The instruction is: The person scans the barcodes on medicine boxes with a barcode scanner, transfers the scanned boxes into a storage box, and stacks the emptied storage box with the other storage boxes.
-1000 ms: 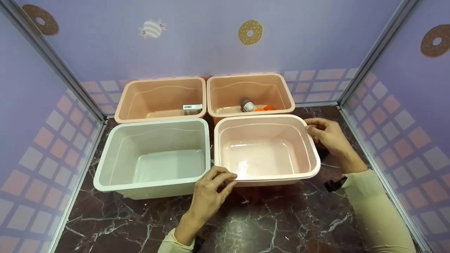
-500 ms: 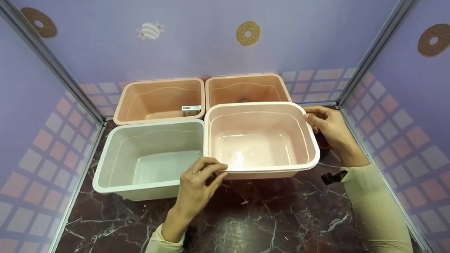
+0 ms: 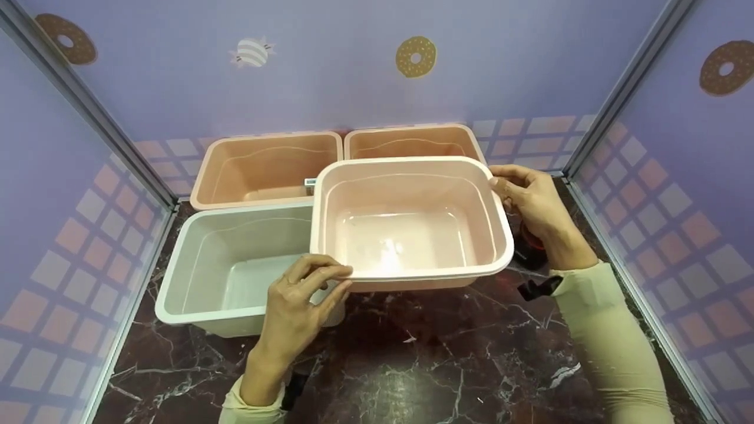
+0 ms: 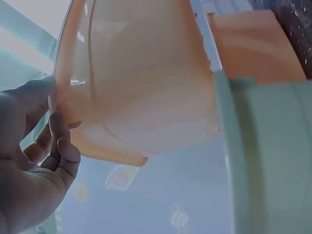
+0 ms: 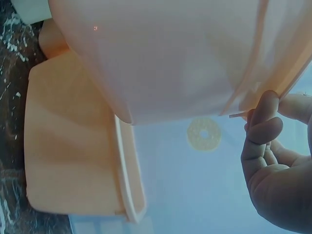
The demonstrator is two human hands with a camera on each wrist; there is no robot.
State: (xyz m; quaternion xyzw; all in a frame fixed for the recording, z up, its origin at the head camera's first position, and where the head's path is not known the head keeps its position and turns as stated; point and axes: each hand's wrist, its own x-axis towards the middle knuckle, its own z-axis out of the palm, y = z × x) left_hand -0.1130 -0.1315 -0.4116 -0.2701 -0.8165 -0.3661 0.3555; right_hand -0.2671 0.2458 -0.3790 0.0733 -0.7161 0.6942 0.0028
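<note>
Both hands hold a pale pink plastic bin [image 3: 406, 235] by its rim, tilted a little and raised over the others. My left hand [image 3: 297, 303] pinches the front left of the rim, thumb and fingers on either side. At the right side, near the back corner, my right hand [image 3: 533, 203] grips the rim the same way. Nothing lies inside the pink bin. The left wrist view shows its underside [image 4: 141, 73] well clear of the pale green bin [image 4: 273, 156]. In the right wrist view it hangs beside a peach bin [image 5: 73, 141].
Two peach bins stand against the lilac back wall: the left one [image 3: 265, 140] has a small white box [image 3: 310, 183] in it, the right one [image 3: 412, 134] is mostly covered. A dark object [image 3: 530, 256] with a red edge lies under the right wrist. Side panels [image 3: 677, 235] bound the dark marble surface [image 3: 406, 377].
Both hands have lifted the pink bin and moved it to the left. It now hides most of the right peach bin and overlaps the green bin's right end.
</note>
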